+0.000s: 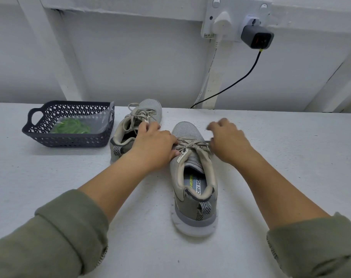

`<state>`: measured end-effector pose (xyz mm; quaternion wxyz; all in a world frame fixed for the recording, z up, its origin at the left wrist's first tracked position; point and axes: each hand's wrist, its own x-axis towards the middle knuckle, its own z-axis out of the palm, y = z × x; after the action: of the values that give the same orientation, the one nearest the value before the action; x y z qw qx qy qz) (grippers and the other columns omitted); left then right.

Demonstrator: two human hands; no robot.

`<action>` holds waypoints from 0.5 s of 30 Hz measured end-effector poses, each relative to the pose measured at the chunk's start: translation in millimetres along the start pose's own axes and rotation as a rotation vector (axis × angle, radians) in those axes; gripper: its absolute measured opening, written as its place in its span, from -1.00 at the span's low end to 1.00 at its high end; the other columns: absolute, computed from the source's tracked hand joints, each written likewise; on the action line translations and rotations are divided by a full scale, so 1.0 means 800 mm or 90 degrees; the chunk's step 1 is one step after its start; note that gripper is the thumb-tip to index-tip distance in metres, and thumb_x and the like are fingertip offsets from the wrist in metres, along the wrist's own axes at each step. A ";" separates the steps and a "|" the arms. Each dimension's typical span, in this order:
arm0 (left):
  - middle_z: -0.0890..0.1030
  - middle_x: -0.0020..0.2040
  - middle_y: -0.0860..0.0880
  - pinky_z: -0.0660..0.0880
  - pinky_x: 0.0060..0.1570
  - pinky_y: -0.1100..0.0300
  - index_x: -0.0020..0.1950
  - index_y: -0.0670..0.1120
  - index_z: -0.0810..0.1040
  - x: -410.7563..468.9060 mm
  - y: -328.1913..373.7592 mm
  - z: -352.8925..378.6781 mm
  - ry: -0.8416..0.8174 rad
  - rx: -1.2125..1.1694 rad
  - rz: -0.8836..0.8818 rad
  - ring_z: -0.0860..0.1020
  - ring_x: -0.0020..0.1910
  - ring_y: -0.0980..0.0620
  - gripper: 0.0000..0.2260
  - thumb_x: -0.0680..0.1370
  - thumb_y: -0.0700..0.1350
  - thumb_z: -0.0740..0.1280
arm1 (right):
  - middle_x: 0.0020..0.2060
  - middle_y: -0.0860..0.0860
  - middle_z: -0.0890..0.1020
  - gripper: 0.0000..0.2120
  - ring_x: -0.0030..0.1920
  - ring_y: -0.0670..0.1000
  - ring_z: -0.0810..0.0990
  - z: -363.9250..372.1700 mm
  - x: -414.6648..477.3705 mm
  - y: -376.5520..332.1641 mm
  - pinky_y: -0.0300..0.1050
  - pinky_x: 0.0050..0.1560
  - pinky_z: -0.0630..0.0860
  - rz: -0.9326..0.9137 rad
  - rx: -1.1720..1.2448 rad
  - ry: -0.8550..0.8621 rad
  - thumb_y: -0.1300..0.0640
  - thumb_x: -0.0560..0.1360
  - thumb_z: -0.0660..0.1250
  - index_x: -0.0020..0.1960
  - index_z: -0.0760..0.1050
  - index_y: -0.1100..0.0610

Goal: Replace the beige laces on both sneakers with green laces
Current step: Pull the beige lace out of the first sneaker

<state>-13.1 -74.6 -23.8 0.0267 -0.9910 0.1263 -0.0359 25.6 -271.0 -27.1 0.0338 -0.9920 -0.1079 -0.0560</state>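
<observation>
From the head camera: near sneaker at centre of white table, heel nearest, beige laces threaded. Left hand curled against its left side, gripping there. Right hand, blurred, pinching a lace end just right. Far sneaker behind left hand. Green laces bagged in basket, far left.
</observation>
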 end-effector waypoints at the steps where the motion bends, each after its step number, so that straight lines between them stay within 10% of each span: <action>1: 0.50 0.31 0.12 0.08 0.33 -0.06 0.34 0.18 0.44 0.000 0.000 0.000 0.000 0.002 0.000 0.24 0.39 -0.07 -0.64 0.59 0.23 0.15 | 0.22 0.10 0.44 -0.69 0.18 0.14 0.45 -0.001 0.000 -0.003 0.04 0.14 0.44 -0.083 0.068 0.007 0.14 0.56 0.25 0.30 0.45 0.09; 6: 0.51 0.31 0.14 0.09 0.33 -0.06 0.33 0.19 0.45 0.001 0.000 0.000 -0.007 -0.001 0.001 0.24 0.39 -0.06 -0.64 0.58 0.23 0.15 | 0.02 0.09 0.51 -0.81 0.05 0.14 0.49 -0.002 0.005 -0.011 0.01 -0.02 0.46 -0.203 0.043 0.019 0.16 0.57 0.26 0.11 0.59 0.14; 12: 0.51 0.31 0.14 0.08 0.33 -0.06 0.35 0.19 0.44 -0.001 -0.001 0.001 0.002 -0.010 0.005 0.25 0.38 -0.07 -0.63 0.59 0.23 0.14 | 0.13 0.15 0.44 -0.76 0.13 0.16 0.45 -0.010 -0.004 -0.005 -0.01 0.07 0.37 0.130 -0.146 -0.004 0.32 0.50 0.23 0.17 0.45 0.22; 15: 0.51 0.31 0.13 0.09 0.32 -0.06 0.35 0.18 0.45 0.000 -0.001 0.001 -0.002 -0.003 0.007 0.26 0.38 -0.07 -0.63 0.59 0.23 0.14 | 0.19 0.12 0.42 -0.63 0.16 0.15 0.43 -0.003 -0.001 -0.011 0.02 0.09 0.38 0.018 -0.068 0.011 0.24 0.50 0.29 0.29 0.42 0.08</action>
<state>-13.2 -73.9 -24.4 0.0251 -0.9903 0.1321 -0.0337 23.1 -263.0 -24.2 -0.0173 -0.9933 -0.0903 -0.0701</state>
